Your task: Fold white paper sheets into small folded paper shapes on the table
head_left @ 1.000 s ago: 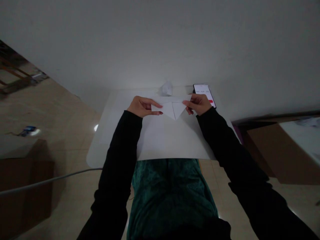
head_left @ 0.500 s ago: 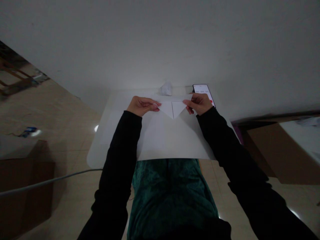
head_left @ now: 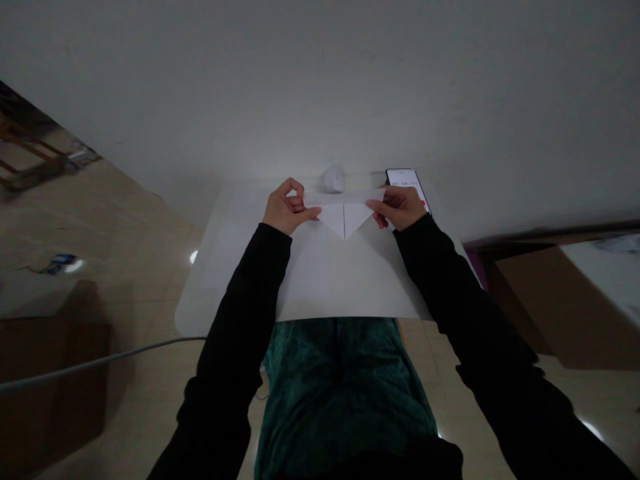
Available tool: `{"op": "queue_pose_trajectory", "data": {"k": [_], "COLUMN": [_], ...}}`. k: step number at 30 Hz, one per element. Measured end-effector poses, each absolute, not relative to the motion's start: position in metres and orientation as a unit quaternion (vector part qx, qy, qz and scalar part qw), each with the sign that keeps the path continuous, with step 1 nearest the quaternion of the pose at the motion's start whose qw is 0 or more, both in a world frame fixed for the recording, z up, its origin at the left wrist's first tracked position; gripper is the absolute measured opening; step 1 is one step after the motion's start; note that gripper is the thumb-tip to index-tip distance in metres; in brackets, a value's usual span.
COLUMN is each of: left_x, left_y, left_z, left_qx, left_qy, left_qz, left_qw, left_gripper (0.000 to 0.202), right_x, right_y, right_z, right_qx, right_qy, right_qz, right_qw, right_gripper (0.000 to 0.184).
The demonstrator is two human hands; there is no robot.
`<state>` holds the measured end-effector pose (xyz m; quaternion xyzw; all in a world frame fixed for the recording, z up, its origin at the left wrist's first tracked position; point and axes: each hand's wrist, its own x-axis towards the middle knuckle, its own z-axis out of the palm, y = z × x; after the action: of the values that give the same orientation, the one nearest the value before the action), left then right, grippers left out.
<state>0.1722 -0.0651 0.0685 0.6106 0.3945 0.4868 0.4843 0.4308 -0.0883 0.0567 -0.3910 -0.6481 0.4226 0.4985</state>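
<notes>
Holding the folded white paper sheet (head_left: pixel 345 217) above the white, round-cornered table surface (head_left: pixel 370 287), near its far edge, both hands grasp opposite ends. Left hand (head_left: pixel 285 208): index finger now arched upward, straighter half a second ago; thumb pressed to the left end. This suggests a grip adjustment on the fold. Right hand (head_left: pixel 397 205): pinching the right end, unchanged. Orientation: tip toward the near edge; long axis left to right, roughly parallel to the far edge.

White paper (head_left: pixel 331 216), black sleeves (head_left: pixel 240 307)
</notes>
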Motion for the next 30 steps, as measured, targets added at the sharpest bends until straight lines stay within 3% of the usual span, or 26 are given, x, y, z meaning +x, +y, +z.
{"op": "queue_pose_trajectory", "data": {"k": [11,16,20,24,30], "left_x": [0.179,0.186,0.192,0.196,0.196], "left_y": [-0.062,-0.065,-0.067,-0.066,-0.065], "left_z": [0.062,0.06,0.056,0.053,0.048], "left_qx": [0.581,0.544,0.523,0.502,0.515], "left_qy": [0.338,0.374,0.364,0.342,0.369], "left_qz": [0.56,0.595,0.583,0.579,0.576], "left_qw": [0.484,0.459,0.505,0.544,0.516], "left_gripper": [0.055,0.048,0.041,0.025,0.009], "right_x": [0.422,0.419,0.422,0.425,0.424], "right_y": [-0.1,-0.105,-0.106,-0.106,-0.103], "right_z": [0.07,0.074,0.078,0.079,0.076], "right_qx": [-0.444,-0.463,-0.468,-0.45,-0.43], "right_qy": [-0.579,-0.578,-0.574,-0.577,-0.573], "right_qz": [0.391,0.368,0.368,0.38,0.357], "right_qw": [0.561,0.562,0.562,0.566,0.6], "right_gripper": [0.042,0.034,0.034,0.032,0.02]}}
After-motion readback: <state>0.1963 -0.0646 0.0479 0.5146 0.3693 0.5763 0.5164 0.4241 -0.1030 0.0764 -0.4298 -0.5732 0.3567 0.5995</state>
